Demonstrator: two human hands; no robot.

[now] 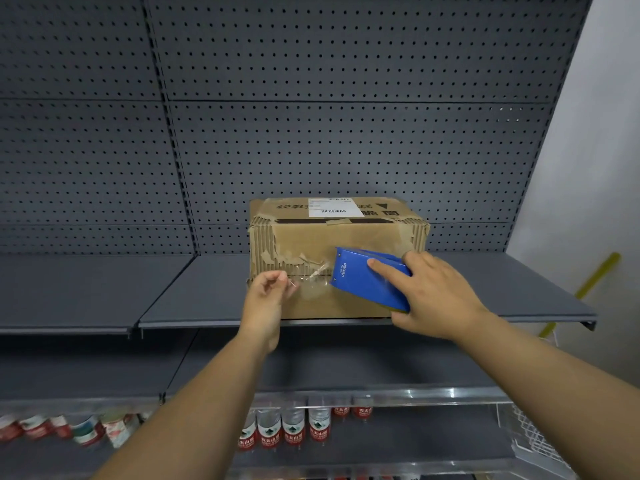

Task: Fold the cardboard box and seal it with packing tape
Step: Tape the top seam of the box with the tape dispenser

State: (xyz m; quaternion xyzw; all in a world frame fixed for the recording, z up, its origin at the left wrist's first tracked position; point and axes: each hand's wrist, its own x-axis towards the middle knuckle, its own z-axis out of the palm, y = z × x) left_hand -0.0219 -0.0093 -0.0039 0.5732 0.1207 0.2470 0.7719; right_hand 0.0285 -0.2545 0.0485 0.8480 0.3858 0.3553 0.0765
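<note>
Grey shelf (pixel 207 292) backed by perforated pegboard (pixel 311 98) — below it, water bottles (pixel 287 427) stand in a row, red-labelled cans (pixel 52 427) at left — a yellow strip (pixel 595 275) crosses the white wall (pixel 595 150).
</note>
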